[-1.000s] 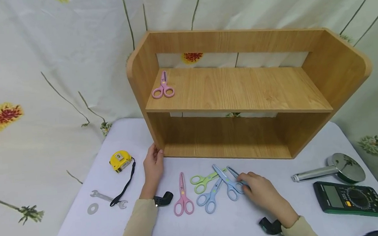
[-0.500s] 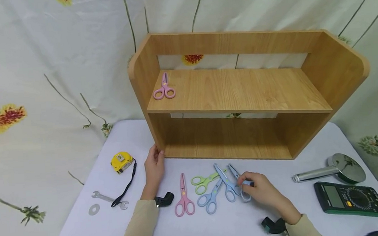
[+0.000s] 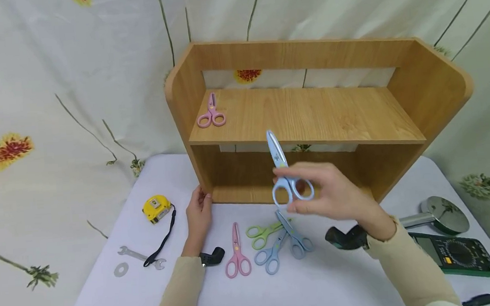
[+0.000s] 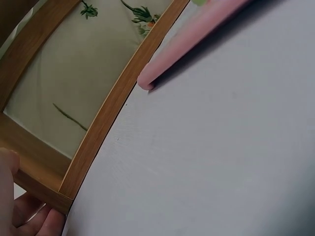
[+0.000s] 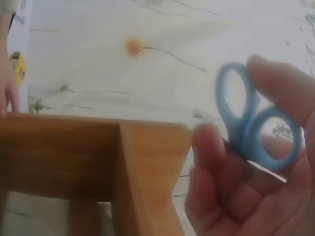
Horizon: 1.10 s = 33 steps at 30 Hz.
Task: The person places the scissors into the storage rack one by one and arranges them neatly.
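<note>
My right hand (image 3: 333,189) holds a pair of light blue scissors (image 3: 277,153) by the handles, raised in front of the wooden shelf (image 3: 310,115), blades pointing up. The right wrist view shows the two blue finger loops (image 5: 234,125) between thumb and fingers. At the shelf's lower left corner my left hand (image 3: 199,215) grips the side panel, thumb in front and fingers behind (image 4: 32,214). Below on the table lie pink scissors (image 3: 237,253), green scissors (image 3: 262,234) and two more blue scissors (image 3: 269,256), partly overlapping. Small pink scissors (image 3: 212,112) rest on the upper shelf board's left end.
Left on the white-covered table are a yellow tape measure (image 3: 157,208) with black strap, a wrench (image 3: 131,254) and a flat washer (image 3: 121,269). On the right are a chrome shower head (image 3: 445,215), partly behind my right arm, a multimeter (image 3: 465,253) and a black-handled object (image 3: 479,300).
My right hand has picked one pair of blue scissors off the table beside the others and lifted it up toward the shelf. The left hand stays on the shelf corner.
</note>
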Each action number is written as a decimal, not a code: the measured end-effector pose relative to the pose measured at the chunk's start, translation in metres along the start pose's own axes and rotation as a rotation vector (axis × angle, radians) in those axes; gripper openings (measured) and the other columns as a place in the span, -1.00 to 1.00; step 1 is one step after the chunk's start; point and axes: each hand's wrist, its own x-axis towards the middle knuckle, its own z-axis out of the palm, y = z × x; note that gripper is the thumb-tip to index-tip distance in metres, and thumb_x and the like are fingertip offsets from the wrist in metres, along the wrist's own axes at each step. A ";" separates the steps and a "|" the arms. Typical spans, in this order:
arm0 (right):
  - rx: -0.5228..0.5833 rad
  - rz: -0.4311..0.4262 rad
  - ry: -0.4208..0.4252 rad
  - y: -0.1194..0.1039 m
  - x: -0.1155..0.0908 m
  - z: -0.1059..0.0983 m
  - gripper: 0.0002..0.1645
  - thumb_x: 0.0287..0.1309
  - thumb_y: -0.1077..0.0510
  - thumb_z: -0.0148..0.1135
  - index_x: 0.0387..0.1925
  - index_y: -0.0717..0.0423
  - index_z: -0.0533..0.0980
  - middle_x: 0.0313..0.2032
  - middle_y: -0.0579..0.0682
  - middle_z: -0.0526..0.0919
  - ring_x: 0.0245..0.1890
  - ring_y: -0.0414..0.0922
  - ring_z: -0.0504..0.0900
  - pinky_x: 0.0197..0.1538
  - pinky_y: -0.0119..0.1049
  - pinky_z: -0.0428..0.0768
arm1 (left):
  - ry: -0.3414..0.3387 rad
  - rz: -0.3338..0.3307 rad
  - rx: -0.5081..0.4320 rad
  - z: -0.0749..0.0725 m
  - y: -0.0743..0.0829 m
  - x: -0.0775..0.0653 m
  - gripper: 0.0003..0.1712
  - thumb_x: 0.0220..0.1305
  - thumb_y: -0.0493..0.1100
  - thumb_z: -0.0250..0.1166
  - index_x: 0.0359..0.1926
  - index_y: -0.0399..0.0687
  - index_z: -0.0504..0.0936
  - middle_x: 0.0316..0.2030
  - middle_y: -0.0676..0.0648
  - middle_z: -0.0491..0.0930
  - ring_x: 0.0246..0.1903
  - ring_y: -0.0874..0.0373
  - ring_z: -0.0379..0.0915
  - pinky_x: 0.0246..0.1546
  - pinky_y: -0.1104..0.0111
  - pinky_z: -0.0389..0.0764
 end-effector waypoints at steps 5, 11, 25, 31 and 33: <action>-0.144 0.234 0.005 0.018 0.079 -0.008 -0.29 0.15 0.17 0.48 0.32 0.26 0.49 -0.23 0.10 0.71 -0.35 -0.13 0.55 -0.35 -0.42 0.52 | 0.006 -0.008 0.003 0.001 -0.006 -0.005 -0.47 0.55 -0.17 0.09 0.47 -0.07 0.35 0.26 -0.27 0.55 0.21 -0.14 0.55 0.25 0.03 0.62; -0.394 0.381 -0.086 0.056 0.144 0.012 -0.35 0.35 -0.07 0.26 0.38 0.08 0.47 -0.15 0.08 0.66 -0.24 -0.08 0.51 -0.21 -0.29 0.43 | -0.009 -0.026 0.013 0.000 -0.007 -0.010 -0.46 0.56 -0.14 0.08 0.49 -0.04 0.32 0.29 -0.25 0.53 0.24 -0.13 0.53 0.28 0.03 0.60; -0.548 0.431 -0.046 0.063 0.157 0.017 -0.50 0.42 -0.03 0.12 0.32 -0.04 0.52 0.15 0.12 0.59 0.15 0.09 0.45 0.24 0.02 0.38 | 0.012 0.023 0.008 0.001 -0.003 -0.001 -0.47 0.55 -0.18 0.09 0.47 -0.07 0.35 0.28 -0.27 0.55 0.23 -0.14 0.56 0.24 0.05 0.62; -0.513 0.459 0.003 0.063 0.159 0.017 -0.59 0.41 0.00 0.17 0.18 0.04 0.61 0.12 0.09 0.64 0.15 0.08 0.48 0.27 0.04 0.40 | 0.001 0.008 0.009 0.001 0.000 0.000 -0.47 0.55 -0.19 0.09 0.47 -0.09 0.34 0.29 -0.28 0.54 0.23 -0.14 0.56 0.26 0.06 0.61; -0.514 0.462 0.008 0.063 0.158 0.017 -0.59 0.40 0.01 0.18 0.18 0.04 0.62 0.11 0.09 0.65 0.13 0.08 0.49 0.25 0.03 0.41 | 0.002 0.005 0.013 0.001 0.001 0.000 -0.47 0.55 -0.18 0.09 0.47 -0.09 0.35 0.28 -0.28 0.55 0.22 -0.14 0.57 0.25 0.07 0.62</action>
